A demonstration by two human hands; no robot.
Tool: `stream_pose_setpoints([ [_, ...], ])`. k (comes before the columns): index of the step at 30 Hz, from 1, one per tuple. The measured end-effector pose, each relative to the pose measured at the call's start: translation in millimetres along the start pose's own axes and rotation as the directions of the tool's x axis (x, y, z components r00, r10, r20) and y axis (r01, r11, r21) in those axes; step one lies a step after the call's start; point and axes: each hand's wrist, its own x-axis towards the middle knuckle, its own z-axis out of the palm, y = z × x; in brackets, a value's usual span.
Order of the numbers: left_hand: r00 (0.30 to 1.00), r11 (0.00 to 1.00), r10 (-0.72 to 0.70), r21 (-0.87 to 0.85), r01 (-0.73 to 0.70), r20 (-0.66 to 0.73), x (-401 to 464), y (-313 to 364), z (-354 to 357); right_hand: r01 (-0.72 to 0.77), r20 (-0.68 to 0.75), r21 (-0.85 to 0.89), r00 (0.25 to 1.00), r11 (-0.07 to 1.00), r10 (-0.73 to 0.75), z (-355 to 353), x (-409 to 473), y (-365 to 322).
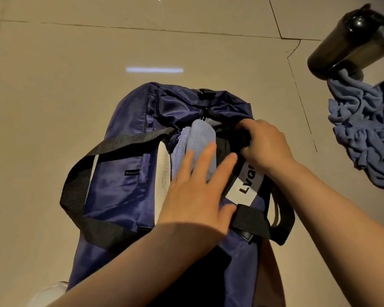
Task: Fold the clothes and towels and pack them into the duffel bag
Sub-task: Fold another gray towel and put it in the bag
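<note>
Left hand point(197, 187): fingers straight, pressed flat on the folded towel point(200, 138) at frame centre.
Right hand point(264, 145): fingers curled round the duffel bag point(115, 191) rim.
Method: opening is held wide; towel is pushed down evenly.
Remaining: crumpled towel point(368, 134), right edge, unfolded.

towel point(201, 138) in duffel bag point(115, 191)

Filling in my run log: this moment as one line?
step: packing | left hand: pressing folded blue towel into duffel bag | right hand: gripping bag's edge | crumpled blue towel: outside

Crumpled blue towel point(368, 129) cut by right edge, bag label point(245, 185) partly covered
</note>
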Motion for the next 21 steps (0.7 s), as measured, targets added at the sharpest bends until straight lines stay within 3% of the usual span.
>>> stream_pose_setpoints([
  [3,0.986,0.947,-0.06,-0.322,0.008,-0.153,9.6,-12.8,3.2,0.035,0.047,0.054,0.998,0.998,-0.037,-9.8,3.0,3.7],
  [6,0.996,0.718,-0.032,-0.695,-0.036,-0.085,15.1,-7.9,3.4,0.053,0.065,0.128,0.996,0.99,-0.061,-16.1,3.2,6.0],
  [7,0.997,0.691,0.016,-0.72,-0.067,-0.078,15.6,-5.3,4.6,0.064,0.068,0.151,0.995,0.986,-0.075,-17.8,2.4,6.3],
  [10,0.96,0.887,0.109,-0.412,-0.211,-0.257,31.7,-5.7,16.4,0.051,0.083,0.219,0.994,0.974,-0.07,-20.1,1.2,5.5],
  [12,0.98,0.976,0.032,-0.205,-0.072,-0.195,50.3,-11.0,28.9,0.026,0.097,0.239,0.994,0.971,-0.05,-20.1,1.9,4.7],
  [14,0.998,0.999,-0.04,0.01,0.041,-0.045,61.2,-15.9,42.3,0.024,0.12,0.23,0.991,0.973,-0.053,-22.2,0.4,2.8],
  [16,1.0,0.981,-0.022,0.191,0.017,0.022,63.5,-19.1,52.1,0.033,0.124,0.197,0.991,0.98,-0.058,-26.7,-2.7,2.5],
  [21,0.992,0.956,-0.075,0.29,0.044,0.1,64.3,-18.2,51.4,0.047,0.099,0.156,0.993,0.987,-0.063,-35.3,-15.1,3.7],
])
